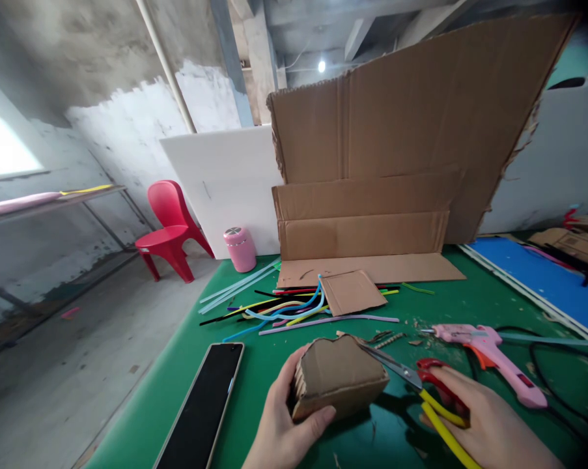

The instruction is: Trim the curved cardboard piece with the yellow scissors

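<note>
My left hand grips a small block of brown cardboard by its left end, thumb on the near face and fingers behind. Layered corrugated edges show on the block's left side. In my right hand is a pair of scissors with red and yellow handles. Its blades point left and reach the block's upper right edge; whether they cut into it I cannot tell. Small cardboard scraps lie just behind the block. A pink glue gun with an orange trigger rests to the right.
A black-screened phone lies at left. Behind are colourful pipe cleaners, a flat cardboard piece, clear glue sticks and a pink canister. A tall cardboard sheet stands at the back. A red chair is beyond the green table.
</note>
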`<state>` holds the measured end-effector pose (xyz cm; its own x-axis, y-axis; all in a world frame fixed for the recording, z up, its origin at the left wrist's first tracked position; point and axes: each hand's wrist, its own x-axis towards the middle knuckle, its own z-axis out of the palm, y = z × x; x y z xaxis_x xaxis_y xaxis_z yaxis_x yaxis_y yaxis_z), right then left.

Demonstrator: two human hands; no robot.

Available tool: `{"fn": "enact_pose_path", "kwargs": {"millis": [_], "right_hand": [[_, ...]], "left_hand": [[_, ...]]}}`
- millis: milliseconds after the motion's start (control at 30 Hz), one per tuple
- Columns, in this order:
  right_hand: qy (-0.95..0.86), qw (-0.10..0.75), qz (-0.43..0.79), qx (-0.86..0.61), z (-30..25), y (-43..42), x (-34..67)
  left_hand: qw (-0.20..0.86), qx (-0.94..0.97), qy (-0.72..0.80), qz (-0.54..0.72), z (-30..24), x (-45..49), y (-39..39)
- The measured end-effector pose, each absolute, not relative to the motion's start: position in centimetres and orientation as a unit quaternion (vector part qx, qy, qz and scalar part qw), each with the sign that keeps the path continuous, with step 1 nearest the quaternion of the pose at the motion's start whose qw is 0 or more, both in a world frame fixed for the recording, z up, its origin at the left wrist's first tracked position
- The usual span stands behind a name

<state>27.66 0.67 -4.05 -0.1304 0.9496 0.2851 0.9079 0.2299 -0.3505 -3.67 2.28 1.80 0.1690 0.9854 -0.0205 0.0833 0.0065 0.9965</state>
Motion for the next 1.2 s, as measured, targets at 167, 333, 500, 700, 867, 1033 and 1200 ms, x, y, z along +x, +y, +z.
{"fn": "enact_pose_path", "kwargs": {"millis": [167, 333, 500, 700, 867, 1033, 1200], "right_hand": [[-0.761, 0.277, 0.03, -0.586, -3.8, 0.9, 27.4], [-0.767, 0.3, 0.03, -0.566, -3.4, 0.9, 27.2], [-0.767, 0.311, 0.042, -0.56, -2.7, 1.0, 27.4], [-0.758, 0.31, 0.059, -0.571, -2.5, 1.0, 27.4], [-0.735, 0.266, 0.091, -0.618, -3.6, 0.7, 27.5], [-0.729, 0.227, 0.099, -0.639, -4.4, 0.6, 27.9], [-0.734, 0.239, 0.079, -0.631, -4.1, 0.6, 27.7]], "left_hand": [[0.509, 0.562, 0.489, 0.432, 1.6, -3.6, 2.2], [0.509, 0.575, 0.487, 0.417, 1.7, -3.9, 2.4], [0.505, 0.579, 0.489, 0.414, 1.7, -3.8, 2.3], [0.507, 0.563, 0.488, 0.434, 2.0, -3.6, 2.2], [0.518, 0.569, 0.475, 0.427, 2.1, -3.6, 2.4], [0.519, 0.542, 0.475, 0.459, 2.0, -3.3, 2.1], [0.514, 0.542, 0.472, 0.468, 1.8, -3.1, 2.0]]}}
